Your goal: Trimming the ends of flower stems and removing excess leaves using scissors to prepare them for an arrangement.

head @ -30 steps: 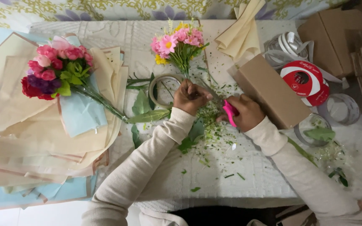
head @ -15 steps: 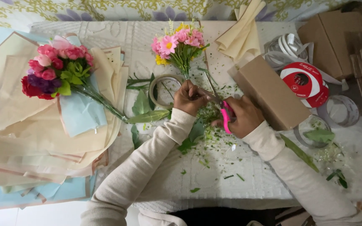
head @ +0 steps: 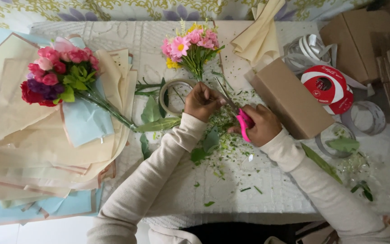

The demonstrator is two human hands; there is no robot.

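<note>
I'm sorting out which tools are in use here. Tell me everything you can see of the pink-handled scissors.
The scissors have bright pink handles, plastic by the look, and slim grey metal blades. The right hand grips the handles, hiding most of them. The blades point up and left, toward the stems of the small pink bouquet that the left hand holds. They sit over a white table strewn with green clippings. Whether the blades are open is unclear.

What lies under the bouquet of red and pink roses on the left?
Under the rose bouquet lies a light blue sheet on a stack of cream wrapping papers. What lies beneath the stack is hidden.
</note>
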